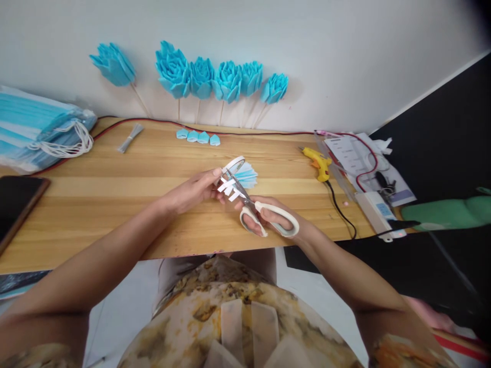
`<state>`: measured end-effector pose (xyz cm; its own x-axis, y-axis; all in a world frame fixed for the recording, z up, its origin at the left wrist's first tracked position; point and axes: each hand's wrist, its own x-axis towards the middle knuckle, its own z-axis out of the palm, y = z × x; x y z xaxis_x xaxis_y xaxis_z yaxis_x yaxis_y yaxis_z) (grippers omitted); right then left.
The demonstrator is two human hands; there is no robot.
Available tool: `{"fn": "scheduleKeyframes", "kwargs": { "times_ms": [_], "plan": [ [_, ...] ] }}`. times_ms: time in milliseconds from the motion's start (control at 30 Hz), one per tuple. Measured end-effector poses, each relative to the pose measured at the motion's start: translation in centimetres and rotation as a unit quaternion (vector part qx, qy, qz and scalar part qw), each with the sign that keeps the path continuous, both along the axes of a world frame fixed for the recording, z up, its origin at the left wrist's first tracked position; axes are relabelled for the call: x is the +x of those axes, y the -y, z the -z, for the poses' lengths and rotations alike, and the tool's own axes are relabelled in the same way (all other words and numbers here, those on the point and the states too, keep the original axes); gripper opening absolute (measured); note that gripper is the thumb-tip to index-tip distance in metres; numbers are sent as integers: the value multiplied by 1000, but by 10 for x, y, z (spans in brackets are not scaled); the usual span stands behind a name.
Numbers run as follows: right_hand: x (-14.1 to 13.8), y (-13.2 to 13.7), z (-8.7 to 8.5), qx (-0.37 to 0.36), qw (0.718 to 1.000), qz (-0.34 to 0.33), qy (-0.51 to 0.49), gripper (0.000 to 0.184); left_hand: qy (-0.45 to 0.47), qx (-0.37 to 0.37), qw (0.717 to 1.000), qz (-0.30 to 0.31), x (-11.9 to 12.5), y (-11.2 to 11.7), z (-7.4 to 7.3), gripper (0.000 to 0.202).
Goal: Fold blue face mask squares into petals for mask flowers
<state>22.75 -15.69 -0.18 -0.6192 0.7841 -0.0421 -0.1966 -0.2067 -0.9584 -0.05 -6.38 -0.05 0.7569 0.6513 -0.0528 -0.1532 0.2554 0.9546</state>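
Over the middle of the table, my left hand (199, 188) is closed on a roll of white tape (240, 160). Several short white strips (230, 187) stick out near its fingertips; whether they are stuck to the fingers cannot be made out. My right hand (270, 213) has its fingers through the handles of white-handled scissors (276, 210). The scissor blades point up and left, to the tape and strips at my left fingertips. A fanned stack of light blue and white pieces (247, 175) lies on the table just behind the scissors.
Blue flowers on sticks (172, 71) lean along the wall, with several small folded blue pieces (203, 137) below. A bundle of grey strips (130, 138), bagged blue masks (34, 128) and a phone (21, 204) lie left. Right are a yellow glue gun (317, 161) and a power strip (379, 214).
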Motion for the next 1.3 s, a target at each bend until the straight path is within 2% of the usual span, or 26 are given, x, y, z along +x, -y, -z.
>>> {"fn": "scheduleKeyframes", "kwargs": {
  "times_ms": [233, 433, 700, 900, 967, 1133, 1300],
  "plan": [
    [-3, -5, 0, 19, 1000, -4, -16, 50, 16, 18, 1000, 1, 0, -2, 3, 56],
    [-9, -8, -2, 19, 999, 13, -25, 53, 7, 1, 1000, 5, 1, 1, -1, 54],
    [-11, -7, -1, -77, 995, 46, -46, 53, 21, -12, 1000, 2, 0, -3, 6, 48],
    [-5, -5, 0, -91, 991, 62, -76, 51, 58, -60, 996, 6, -2, -7, 6, 36],
    [-4, -2, -1, -96, 990, 69, -80, 51, 44, -33, 998, -6, -4, -6, 7, 36],
    [-12, 8, -4, -106, 989, 80, -69, 54, -22, 92, 995, -36, -8, -7, 11, 43],
    [-26, 13, -16, -72, 991, 105, -40, 56, -16, 110, 992, -55, -9, -10, 10, 46]
  ]
}}
